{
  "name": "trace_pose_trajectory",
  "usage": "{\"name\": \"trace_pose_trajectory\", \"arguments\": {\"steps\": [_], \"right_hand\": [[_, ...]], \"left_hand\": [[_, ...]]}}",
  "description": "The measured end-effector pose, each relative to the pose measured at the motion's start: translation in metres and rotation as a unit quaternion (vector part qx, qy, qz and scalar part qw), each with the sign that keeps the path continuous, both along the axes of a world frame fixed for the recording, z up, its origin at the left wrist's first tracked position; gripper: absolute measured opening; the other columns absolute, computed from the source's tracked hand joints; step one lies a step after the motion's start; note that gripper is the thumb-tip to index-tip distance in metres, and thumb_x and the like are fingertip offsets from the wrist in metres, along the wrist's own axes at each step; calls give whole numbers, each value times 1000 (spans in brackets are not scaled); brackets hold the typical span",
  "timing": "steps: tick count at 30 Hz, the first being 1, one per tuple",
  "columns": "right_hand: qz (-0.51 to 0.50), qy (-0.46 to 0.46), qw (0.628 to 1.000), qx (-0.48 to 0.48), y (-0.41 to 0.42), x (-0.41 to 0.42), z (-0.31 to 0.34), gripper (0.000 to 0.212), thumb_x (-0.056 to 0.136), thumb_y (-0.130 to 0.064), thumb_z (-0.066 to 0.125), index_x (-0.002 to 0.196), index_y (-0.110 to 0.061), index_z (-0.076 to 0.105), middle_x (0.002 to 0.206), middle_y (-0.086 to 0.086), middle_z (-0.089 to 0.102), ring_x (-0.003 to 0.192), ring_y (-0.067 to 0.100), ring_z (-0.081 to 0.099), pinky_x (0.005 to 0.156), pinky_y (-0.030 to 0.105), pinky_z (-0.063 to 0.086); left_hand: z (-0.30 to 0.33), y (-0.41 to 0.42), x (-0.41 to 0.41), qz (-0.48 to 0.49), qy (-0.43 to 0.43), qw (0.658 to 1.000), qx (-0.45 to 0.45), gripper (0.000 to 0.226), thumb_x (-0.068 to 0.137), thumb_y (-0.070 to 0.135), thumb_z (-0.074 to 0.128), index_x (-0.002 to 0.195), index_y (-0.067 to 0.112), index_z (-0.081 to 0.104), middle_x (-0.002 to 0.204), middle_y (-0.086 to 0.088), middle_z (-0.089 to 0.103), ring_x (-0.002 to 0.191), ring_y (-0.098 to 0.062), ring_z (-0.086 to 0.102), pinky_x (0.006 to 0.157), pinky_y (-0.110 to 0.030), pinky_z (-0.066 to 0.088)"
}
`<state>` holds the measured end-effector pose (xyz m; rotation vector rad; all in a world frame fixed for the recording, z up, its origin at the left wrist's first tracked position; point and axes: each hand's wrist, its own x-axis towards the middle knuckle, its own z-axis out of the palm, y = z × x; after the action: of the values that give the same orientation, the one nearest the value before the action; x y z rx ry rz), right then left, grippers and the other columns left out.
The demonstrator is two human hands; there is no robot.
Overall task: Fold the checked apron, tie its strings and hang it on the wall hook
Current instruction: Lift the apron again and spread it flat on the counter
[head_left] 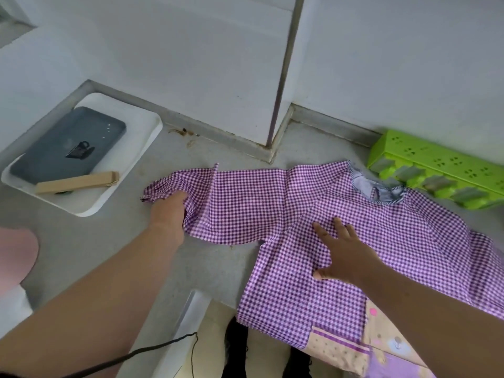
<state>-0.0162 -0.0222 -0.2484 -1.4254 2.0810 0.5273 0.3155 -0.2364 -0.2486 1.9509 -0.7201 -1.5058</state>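
Checked apron (341, 241), purple and white gingham with sleeves, lay spread on the grey counter (109, 255), filling the area from the centre out toward 3 and 5 o'clock. Its neck opening, edged in striped trim, sat at about 2 o'clock, and a patterned beige and lilac pocket panel showed at the hem near 5 o'clock, where the cloth hung over the counter's front edge. One sleeve stretched out toward 9 o'clock.

Left hand (170, 211) reached in from 7 o'clock and gripped that sleeve near its cuff, fingers curled into the bunched fabric and hidden by it. Right hand (341, 255) came in from 4 o'clock and lay flat on the apron's chest, fingers straight and spread apart, thumb out to the side, pressing the cloth down.

At 10 o'clock a white tray (136, 148) held a dark grey tray (68, 148) with a small black binder clip (80, 151) on it, and a wooden clothespin (77, 182) lay across the front of both. At 2 to 3 o'clock, just beyond the apron's shoulder, a lime green hook rack (436, 165) lay against the white wall (191, 64).
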Motion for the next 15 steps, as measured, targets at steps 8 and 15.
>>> {"name": "trace_pose_trajectory", "arguments": {"steps": [8,15], "right_hand": [[-31,-46,995,-80,6,-26,4,102,89,-64,64,164,-39,-1,173,-12,0,159,15,7,121,52,32],[-164,-76,979,-95,24,-73,3,48,110,-38,32,149,-15,46,149,14,54,129,31,56,104,30,43]], "left_hand": [[152,41,-161,-280,70,887,-360,30,105,31,58,132,38,45,130,14,60,125,-11,58,106,-31,49],[115,97,-224,-672,-146,548,-477,51,95,59,60,137,32,54,147,11,54,138,-10,46,122,-39,32]]}}
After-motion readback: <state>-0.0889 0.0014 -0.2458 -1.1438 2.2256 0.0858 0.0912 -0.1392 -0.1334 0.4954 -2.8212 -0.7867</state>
